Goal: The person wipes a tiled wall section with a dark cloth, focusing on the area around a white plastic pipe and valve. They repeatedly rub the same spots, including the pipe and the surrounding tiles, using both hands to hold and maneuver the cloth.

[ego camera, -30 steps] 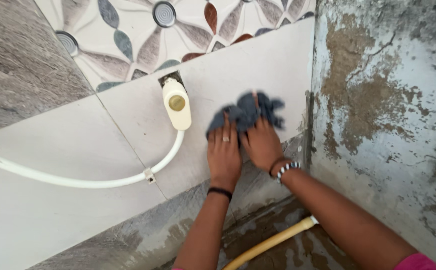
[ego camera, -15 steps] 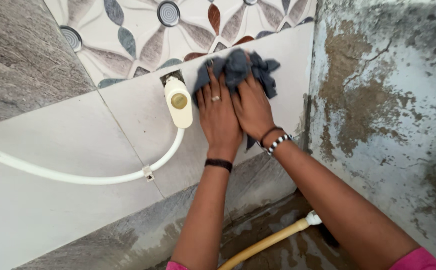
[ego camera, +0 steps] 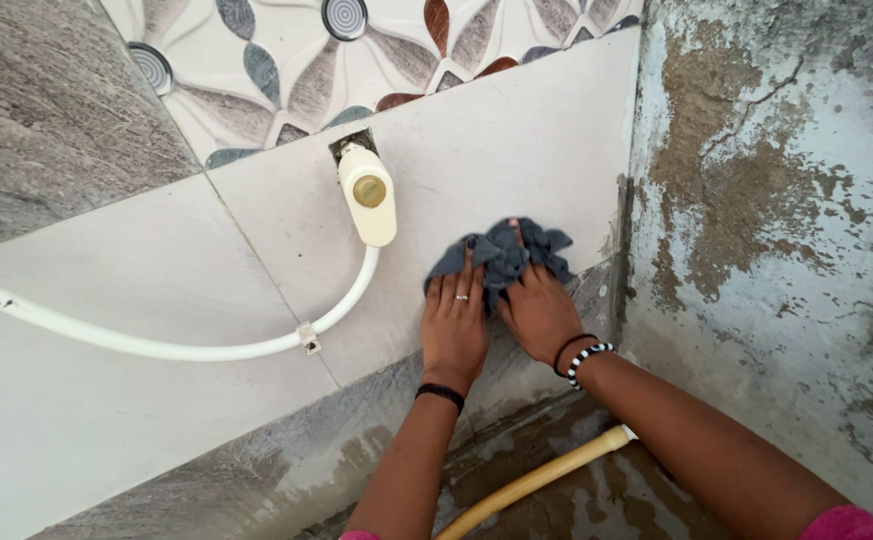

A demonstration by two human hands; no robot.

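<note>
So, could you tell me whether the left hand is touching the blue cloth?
Touching. The head view shows the left hand pressed flat on the wall tile, its fingertips lying on the lower edge of the blue cloth.

Two hands, left (ego camera: 454, 322) and right (ego camera: 539, 315); one dark blue cloth (ego camera: 501, 252); one cream wall tap (ego camera: 367, 193). Two hoses: one white (ego camera: 156, 345), one yellow (ego camera: 536, 478). One finger ring (ego camera: 461, 297); two black wristbands (ego camera: 440, 394); one beaded bracelet (ego camera: 588, 357).
</note>
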